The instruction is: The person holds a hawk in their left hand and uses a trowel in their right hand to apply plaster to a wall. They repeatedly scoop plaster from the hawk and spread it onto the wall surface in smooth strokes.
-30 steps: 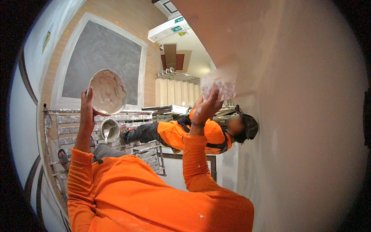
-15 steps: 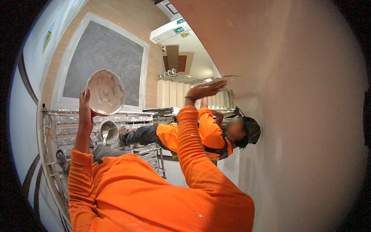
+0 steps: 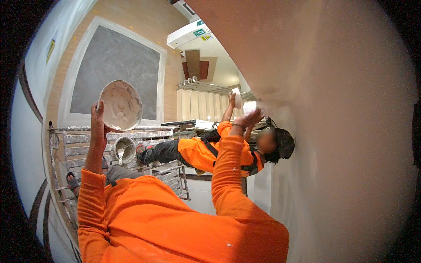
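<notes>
The left hand point(image 3: 99, 115) is curled around the edge of a bowl point(image 3: 135, 94), thumb over the rim and fingers wrapped behind. The bowl sits well out to the left, tipped so that its mouth faces the wearer, and pale paste point(image 3: 121, 115) is smeared across its inside.

The right hand point(image 3: 249, 119) is raised on the other side, fingers bent and closed on a pale flat blade point(image 3: 266, 109). Both are blurred, so I cannot make out each finger. The blade is near a wide, pale, smooth surface point(image 3: 346, 131) on the right; whether it touches, I cannot tell.

Both arms wear the orange sleeves of one orange top point(image 3: 153, 219), with a few small white flecks on it. Just below the bowl in view, a grey bucket point(image 3: 133, 147) stands on a paint-spattered slatted platform point(image 3: 76, 136), a pale-handled tool point(image 3: 120, 154) leaning inside. A foot in a dark sandal point(image 3: 72, 179) shows at the platform's left part.

Beyond the right arm is a co-worker point(image 3: 195, 151) in an orange top, dark trousers and a dark cap, one arm lifted with a white block point(image 3: 237, 98) in that hand. Farther off are a cream pleated panel point(image 3: 201, 105) and a dark grey rectangle point(image 3: 116, 65) bordered in white.
</notes>
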Demonstrator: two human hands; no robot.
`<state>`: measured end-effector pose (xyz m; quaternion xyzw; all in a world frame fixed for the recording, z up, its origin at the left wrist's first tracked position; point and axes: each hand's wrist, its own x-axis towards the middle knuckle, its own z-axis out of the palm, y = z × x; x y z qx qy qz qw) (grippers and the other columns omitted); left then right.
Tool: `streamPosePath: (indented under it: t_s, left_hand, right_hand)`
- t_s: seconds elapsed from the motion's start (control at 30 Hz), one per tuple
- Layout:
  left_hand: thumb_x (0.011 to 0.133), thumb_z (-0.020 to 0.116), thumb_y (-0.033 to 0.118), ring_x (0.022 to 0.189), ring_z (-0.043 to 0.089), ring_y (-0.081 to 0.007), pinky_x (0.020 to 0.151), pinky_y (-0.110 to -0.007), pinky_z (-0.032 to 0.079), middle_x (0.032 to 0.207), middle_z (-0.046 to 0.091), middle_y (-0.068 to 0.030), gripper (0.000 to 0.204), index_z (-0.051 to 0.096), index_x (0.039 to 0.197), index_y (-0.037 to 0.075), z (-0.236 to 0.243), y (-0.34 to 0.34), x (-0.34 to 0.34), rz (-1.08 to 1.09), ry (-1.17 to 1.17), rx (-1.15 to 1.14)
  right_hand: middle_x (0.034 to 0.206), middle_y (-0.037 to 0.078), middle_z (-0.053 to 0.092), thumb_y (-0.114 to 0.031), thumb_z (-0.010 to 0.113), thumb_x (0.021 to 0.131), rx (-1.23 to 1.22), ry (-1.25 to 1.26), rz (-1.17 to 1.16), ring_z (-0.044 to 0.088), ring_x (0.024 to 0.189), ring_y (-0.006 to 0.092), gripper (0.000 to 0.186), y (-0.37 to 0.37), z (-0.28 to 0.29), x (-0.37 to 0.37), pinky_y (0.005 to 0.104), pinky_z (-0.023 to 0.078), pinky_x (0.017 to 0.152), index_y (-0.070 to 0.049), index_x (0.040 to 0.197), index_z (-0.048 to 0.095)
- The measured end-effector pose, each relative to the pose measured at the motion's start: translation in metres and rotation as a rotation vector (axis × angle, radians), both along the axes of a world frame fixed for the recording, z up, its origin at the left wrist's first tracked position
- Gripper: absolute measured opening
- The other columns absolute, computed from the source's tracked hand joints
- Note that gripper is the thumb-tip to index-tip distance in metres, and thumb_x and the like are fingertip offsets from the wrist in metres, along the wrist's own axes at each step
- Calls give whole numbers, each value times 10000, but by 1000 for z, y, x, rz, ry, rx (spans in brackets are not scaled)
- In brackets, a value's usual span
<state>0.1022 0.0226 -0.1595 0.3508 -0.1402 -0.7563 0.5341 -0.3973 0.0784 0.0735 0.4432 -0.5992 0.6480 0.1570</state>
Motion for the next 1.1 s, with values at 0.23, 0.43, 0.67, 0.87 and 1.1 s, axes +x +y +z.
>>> streamPosePath:
  t_s: [0.23, 0.43, 0.67, 0.87, 1.1]
  left_hand:
    - [901, 531, 537, 975, 646, -298, 572, -381, 630, 1190, 494, -163, 635, 350, 1296, 74, -6, -1, 31, 7, 0, -26]
    - [903, 528, 535, 973, 646, -313, 556, -392, 629, 1224, 476, -183, 679, 311, 1342, 64, -17, -1, 35, 2, 3, -39]
    - [883, 531, 570, 964, 645, -334, 529, -410, 625, 1222, 483, -192, 715, 315, 1341, 64, -13, -5, 37, 10, -9, -24]
    - [880, 533, 574, 994, 633, -332, 548, -417, 627, 1219, 482, -194, 717, 319, 1332, 61, -19, -8, 22, 4, -1, -37]
    - [883, 544, 559, 1015, 625, -308, 576, -402, 628, 1215, 483, -172, 694, 333, 1321, 64, -18, -11, 10, 31, -7, -17]
  right_hand:
    - [1113, 126, 519, -196, 578, 890, -22, -164, 34, 522, 990, 252, 447, -35, 49, 136, 413, 448, 862, 19, 1247, 418]
    - [1089, 98, 521, -168, 608, 842, -54, -70, 56, 514, 948, 221, 413, -36, 46, 147, 390, 444, 868, -25, 1193, 445]
    - [1402, 186, 425, -123, 506, 915, 170, 321, -86, 436, 1257, 312, 517, -33, 2, 272, 418, 322, 1068, 52, 1378, 358]
    - [1438, 184, 390, -224, 373, 1005, 304, 910, -289, 338, 1349, 314, 445, 1, -16, 218, 426, 265, 1114, 7, 1384, 394]
    - [1522, 198, 237, -302, 250, 1018, 283, 917, -499, 244, 1393, 372, 518, -39, -8, 139, 477, 176, 1141, -28, 1457, 275]
